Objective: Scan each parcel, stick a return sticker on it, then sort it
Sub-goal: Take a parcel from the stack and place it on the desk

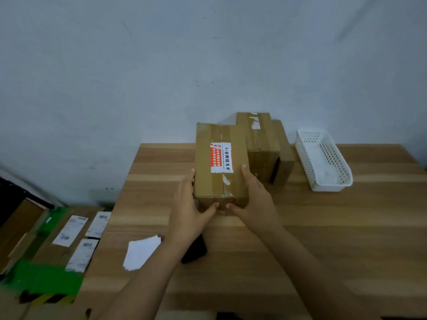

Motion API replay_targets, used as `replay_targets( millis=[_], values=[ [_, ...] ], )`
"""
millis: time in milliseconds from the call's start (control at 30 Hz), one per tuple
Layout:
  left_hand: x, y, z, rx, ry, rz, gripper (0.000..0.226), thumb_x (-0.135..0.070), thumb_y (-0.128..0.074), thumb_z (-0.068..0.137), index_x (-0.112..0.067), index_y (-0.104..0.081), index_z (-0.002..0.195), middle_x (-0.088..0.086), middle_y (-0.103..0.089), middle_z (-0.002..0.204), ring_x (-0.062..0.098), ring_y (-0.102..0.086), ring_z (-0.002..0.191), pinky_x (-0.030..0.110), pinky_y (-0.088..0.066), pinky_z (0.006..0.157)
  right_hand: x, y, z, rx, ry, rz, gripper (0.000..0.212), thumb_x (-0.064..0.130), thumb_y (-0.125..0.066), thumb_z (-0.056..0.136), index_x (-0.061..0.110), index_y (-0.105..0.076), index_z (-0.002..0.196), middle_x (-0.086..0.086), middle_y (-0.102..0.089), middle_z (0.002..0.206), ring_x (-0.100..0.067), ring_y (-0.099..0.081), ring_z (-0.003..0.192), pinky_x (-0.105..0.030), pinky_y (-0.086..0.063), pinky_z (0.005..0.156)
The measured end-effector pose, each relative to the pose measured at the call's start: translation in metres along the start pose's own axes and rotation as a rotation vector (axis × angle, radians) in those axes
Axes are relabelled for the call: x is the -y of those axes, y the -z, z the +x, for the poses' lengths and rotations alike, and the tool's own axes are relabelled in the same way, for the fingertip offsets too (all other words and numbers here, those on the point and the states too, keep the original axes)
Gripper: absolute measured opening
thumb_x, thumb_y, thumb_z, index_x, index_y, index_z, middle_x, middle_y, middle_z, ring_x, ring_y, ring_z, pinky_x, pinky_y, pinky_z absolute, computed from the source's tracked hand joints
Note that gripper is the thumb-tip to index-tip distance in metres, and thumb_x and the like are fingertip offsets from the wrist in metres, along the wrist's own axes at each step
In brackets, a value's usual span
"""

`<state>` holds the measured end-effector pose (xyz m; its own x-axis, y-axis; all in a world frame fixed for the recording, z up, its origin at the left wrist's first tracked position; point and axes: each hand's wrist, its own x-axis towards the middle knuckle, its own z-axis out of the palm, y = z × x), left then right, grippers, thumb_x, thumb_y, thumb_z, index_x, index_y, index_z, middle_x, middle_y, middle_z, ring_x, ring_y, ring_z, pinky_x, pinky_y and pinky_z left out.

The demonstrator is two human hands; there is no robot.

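- Parcel (219,162): brown carton at the middle of the desk (323,227), just in front of the other cartons (263,139) stacked by the wall. I can't tell whether it sits on the desk or is lifted just clear.
- Left hand (187,213): wraps the near-left corner, fingers up the left side wall, thumb on the near end face. It grips the parcel.
- Right hand (254,199): mirror grip on the near-right corner, gripping the same parcel. The two thumbs almost meet on the end face.
- Why this hold, my read: a two-sided clamp at the near end allows sliding or turning without covering the top, so the top face stays free for scanning and sticking.
- Long axis runs from the person toward the wall, near end at the hands. The tape seam follows that axis.
- Red-and-white label (221,157) sits on the top face over the seam, lengthwise along the axis, text sideways to the viewer. Looks like a seal, so I doubt it's the return sticker.
- White sticker stack (141,251) and a black object (195,250), probably the scanner, lie by the left forearm, within easy reach.
- White basket (307,162) sits to the right. Labelled parcels (69,239) lie on the floor to the left, probably the sort area.
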<state>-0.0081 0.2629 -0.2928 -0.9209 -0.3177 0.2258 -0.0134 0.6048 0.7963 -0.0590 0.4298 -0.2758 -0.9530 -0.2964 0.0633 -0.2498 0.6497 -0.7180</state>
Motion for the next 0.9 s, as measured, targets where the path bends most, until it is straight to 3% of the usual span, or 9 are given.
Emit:
replay_targets(
  millis=[67, 133, 233, 333, 400, 567, 667, 767, 900],
  values=[
    [-0.011, -0.001, -0.033, 0.02, -0.026, -0.045, 0.091, -0.031, -0.084, 0.071, -0.035, -0.028, 0.143, -0.029, -0.036, 0.128, -0.001, -0.038, 0.127, 0.024, -0.045, 0.1, -0.003, 0.007, -0.038, -0.029, -0.013, 0.004, 0.109, 0.023, -0.082, 0.075, 0.025, -0.007, 0.155, 0.005, -0.03, 0.155, -0.012, -0.032, 0.14, -0.031, -0.036, 0.11],
    [-0.016, -0.009, -0.065, 0.054, -0.009, -0.06, 0.094, -0.03, -0.084, 0.071, -0.03, -0.027, 0.146, -0.025, -0.034, 0.13, -0.002, -0.035, 0.127, 0.018, -0.04, 0.1, -0.011, 0.015, -0.072, -0.029, -0.033, -0.011, 0.11, 0.023, -0.082, 0.074, 0.024, -0.008, 0.155, 0.004, -0.031, 0.154, -0.013, -0.033, 0.139, -0.032, -0.038, 0.108],
    [-0.02, -0.025, -0.102, 0.12, 0.019, -0.075, 0.098, -0.031, -0.083, 0.073, -0.026, -0.023, 0.15, -0.015, -0.038, 0.138, 0.005, -0.039, 0.129, 0.027, -0.042, 0.104, -0.029, 0.025, -0.111, -0.011, -0.083, -0.033, 0.11, 0.023, -0.082, 0.074, 0.027, -0.007, 0.154, 0.003, -0.031, 0.154, -0.015, -0.036, 0.138, -0.033, -0.04, 0.109],
    [-0.029, -0.045, -0.125, 0.178, 0.027, -0.092, 0.087, -0.025, -0.08, 0.077, -0.033, -0.024, 0.143, -0.015, -0.037, 0.133, -0.007, -0.036, 0.121, 0.001, -0.033, 0.092, -0.047, 0.033, -0.134, 0.014, -0.155, -0.027, 0.108, 0.021, -0.08, 0.076, 0.028, -0.006, 0.154, 0.002, -0.031, 0.153, -0.016, -0.037, 0.136, -0.037, -0.041, 0.108],
    [-0.034, -0.059, -0.134, 0.209, 0.039, -0.089, 0.092, -0.022, -0.077, 0.08, -0.027, -0.016, 0.149, -0.011, -0.036, 0.136, -0.007, -0.032, 0.122, -0.007, -0.026, 0.088, -0.061, 0.038, -0.142, 0.019, -0.179, -0.02, 0.108, 0.02, -0.08, 0.075, 0.027, -0.008, 0.154, 0.001, -0.032, 0.153, -0.017, -0.037, 0.136, -0.037, -0.04, 0.108],
    [-0.041, -0.088, -0.139, 0.251, 0.041, -0.03, 0.092, -0.024, -0.077, 0.08, -0.023, -0.021, 0.152, -0.004, -0.042, 0.14, 0.007, -0.039, 0.129, 0.025, -0.038, 0.106, -0.094, 0.049, -0.147, 0.044, -0.212, 0.018, 0.106, 0.022, -0.082, 0.073, 0.025, -0.013, 0.154, 0.002, -0.032, 0.154, -0.016, -0.034, 0.138, -0.027, -0.032, 0.107],
    [-0.052, -0.097, -0.134, 0.244, 0.015, 0.012, 0.094, -0.024, -0.076, 0.081, -0.022, -0.017, 0.153, -0.003, -0.038, 0.144, 0.007, -0.034, 0.132, 0.025, -0.034, 0.108, -0.106, 0.058, -0.142, 0.023, -0.189, -0.016, 0.105, 0.027, -0.082, 0.073, 0.021, -0.016, 0.153, -0.002, -0.023, 0.156, -0.018, -0.027, 0.142, -0.028, -0.031, 0.108],
    [-0.07, -0.107, -0.129, 0.269, -0.085, 0.041, 0.089, -0.024, -0.074, 0.082, -0.037, -0.015, 0.147, -0.009, -0.036, 0.146, 0.002, -0.031, 0.132, 0.019, -0.03, 0.107, -0.117, 0.076, -0.134, 0.049, -0.05, -0.238, 0.098, 0.038, -0.078, 0.076, 0.024, -0.017, 0.151, -0.001, 0.003, 0.161, -0.023, 0.003, 0.148, -0.041, -0.019, 0.119],
    [-0.087, -0.127, -0.119, 0.358, -0.212, 0.136, 0.08, -0.035, -0.069, 0.086, -0.028, -0.024, 0.151, -0.009, -0.032, 0.153, 0.006, -0.028, 0.139, 0.039, -0.034, 0.113, -0.136, 0.097, -0.128, 0.136, 0.056, -0.249, 0.105, 0.041, -0.074, 0.079, 0.031, -0.002, 0.153, 0.001, 0.0, 0.162, -0.021, 0.001, 0.149, -0.045, -0.015, 0.12]
  ],
)
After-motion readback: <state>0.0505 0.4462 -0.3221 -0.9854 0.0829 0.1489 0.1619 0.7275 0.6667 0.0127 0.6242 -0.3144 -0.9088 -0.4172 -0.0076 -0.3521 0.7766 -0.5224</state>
